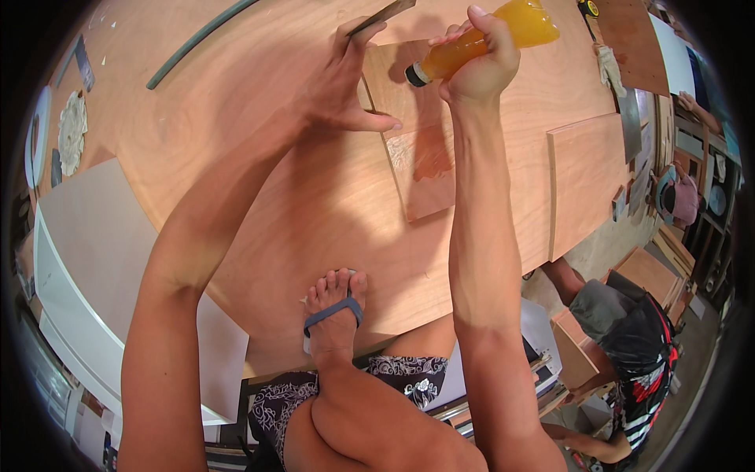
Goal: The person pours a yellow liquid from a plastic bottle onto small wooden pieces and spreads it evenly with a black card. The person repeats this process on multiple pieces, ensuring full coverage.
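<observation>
My right hand (pixel 484 69) is wrapped round a clear plastic bottle (pixel 528 22) of yellow-orange liquid. It is tilted, its dark-tipped neck pointing down and left over a narrow wooden board (pixel 431 197). A glossy wet patch (pixel 400 154) shows on that board, along with the shadow of bottle and hand. Between the fingers of my left hand (pixel 338 94) is a thin, flat, dark-edged strip (pixel 383 16), whose kind I cannot make out. My left thumb stretches out over the board's left edge. The board lies on a large plywood sheet (pixel 307 204).
My sandalled foot (pixel 333 315) rests on the sheet's near edge. A grey-green tube (pixel 197 49) lies at the far left, a crumpled cloth (pixel 72 134) left of it. Another wooden panel (pixel 586 185) lies right. A person in dark clothes (pixel 641 354) bends at the lower right.
</observation>
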`<state>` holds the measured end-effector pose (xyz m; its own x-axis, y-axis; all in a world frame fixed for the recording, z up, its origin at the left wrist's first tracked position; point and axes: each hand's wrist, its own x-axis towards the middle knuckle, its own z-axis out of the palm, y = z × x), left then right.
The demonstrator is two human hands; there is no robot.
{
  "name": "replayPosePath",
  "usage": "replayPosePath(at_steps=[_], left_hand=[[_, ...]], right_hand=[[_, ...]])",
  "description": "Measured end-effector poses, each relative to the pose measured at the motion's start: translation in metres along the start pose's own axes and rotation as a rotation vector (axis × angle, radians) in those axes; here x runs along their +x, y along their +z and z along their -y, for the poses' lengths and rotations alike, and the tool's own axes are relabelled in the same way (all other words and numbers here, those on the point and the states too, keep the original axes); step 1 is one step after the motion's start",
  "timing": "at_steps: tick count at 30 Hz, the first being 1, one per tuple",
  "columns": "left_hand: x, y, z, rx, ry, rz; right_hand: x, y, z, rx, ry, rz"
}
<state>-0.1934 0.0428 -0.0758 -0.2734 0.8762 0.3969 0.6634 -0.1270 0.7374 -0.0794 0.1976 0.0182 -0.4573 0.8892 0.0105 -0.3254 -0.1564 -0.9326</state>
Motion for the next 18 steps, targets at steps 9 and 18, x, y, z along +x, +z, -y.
replayPosePath(at_steps=[9,18], left_hand=[[-0.002,0.001,0.001,-0.003,-0.011,0.015],[0.005,-0.004,0.001,0.065,0.051,0.047]], right_hand=[[0.009,-0.005,0.002,0.004,0.022,-0.011],[0.036,-0.029,0.038,-0.152,-0.087,-0.068]])
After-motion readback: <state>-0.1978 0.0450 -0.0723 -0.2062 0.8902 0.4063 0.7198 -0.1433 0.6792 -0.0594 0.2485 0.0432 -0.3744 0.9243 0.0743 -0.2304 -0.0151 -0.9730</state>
